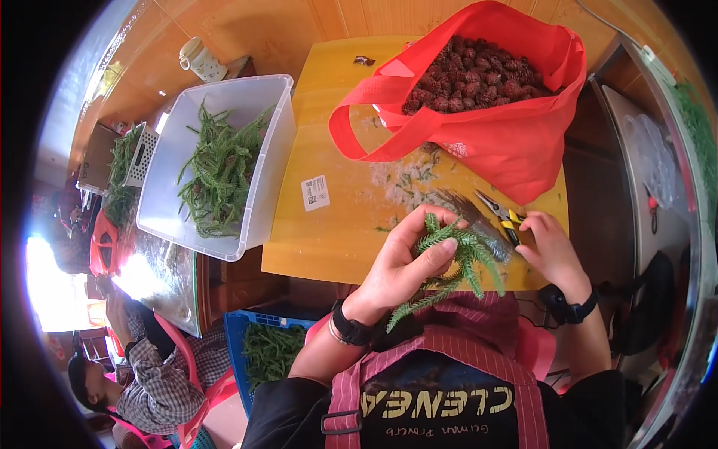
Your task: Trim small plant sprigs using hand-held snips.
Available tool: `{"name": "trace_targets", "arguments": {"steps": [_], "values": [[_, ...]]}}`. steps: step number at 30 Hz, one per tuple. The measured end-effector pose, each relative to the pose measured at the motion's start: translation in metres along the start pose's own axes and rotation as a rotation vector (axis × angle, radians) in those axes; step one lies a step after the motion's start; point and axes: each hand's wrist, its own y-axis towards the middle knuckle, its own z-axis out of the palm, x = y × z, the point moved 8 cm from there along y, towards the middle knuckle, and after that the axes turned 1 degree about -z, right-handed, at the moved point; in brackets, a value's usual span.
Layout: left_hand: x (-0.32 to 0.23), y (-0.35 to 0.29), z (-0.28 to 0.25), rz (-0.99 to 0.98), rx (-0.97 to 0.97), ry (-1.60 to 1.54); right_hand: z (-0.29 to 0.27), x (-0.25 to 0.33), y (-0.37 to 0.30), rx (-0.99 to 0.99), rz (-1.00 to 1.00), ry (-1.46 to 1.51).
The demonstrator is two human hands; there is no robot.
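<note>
In the head view, our left hand [419, 262] pinches a sprig of green needles [467, 258] between thumb and fingers, closed firmly around its stems, above the near edge of the yellow table [299, 243]. Our right hand [552, 243] is just to the right of it, with fingers half-curled and the thumb spread from the forefinger; its fingertips are at the handles of the yellow-and-black pliers [511, 218], and we cannot tell whether they grip them. The pliers point far and left, beside a bundle of thin dark strands [482, 229].

At the far right of the table we see a red bag [516, 153], open and full of dark cones [471, 78]. A white label [315, 192] lies left of the middle, and green scraps [415, 176] lie near the bag. On the left, a clear bin [275, 142] holds more greenery [221, 176]; near it, lower left, stands a blue crate [236, 355], also with green sprigs [277, 355]. Farther left sits a co-worker in a checked shirt [161, 393].
</note>
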Motion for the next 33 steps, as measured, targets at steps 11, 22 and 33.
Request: {"name": "trace_targets", "arguments": {"steps": [11, 22, 33], "values": [[-0.002, -0.004, 0.004, -0.031, 0.005, -0.028, 0.002, -0.002, -0.001, -0.128, -0.052, 0.102], [0.001, -0.002, 0.005, -0.037, 0.064, -0.006, -0.038, 0.031, -0.011, -0.019, 0.085, 0.956], [0.008, -0.006, 0.005, -0.163, 0.099, -0.107, -0.051, 0.086, 0.001, 0.088, -0.22, 0.858]]}}
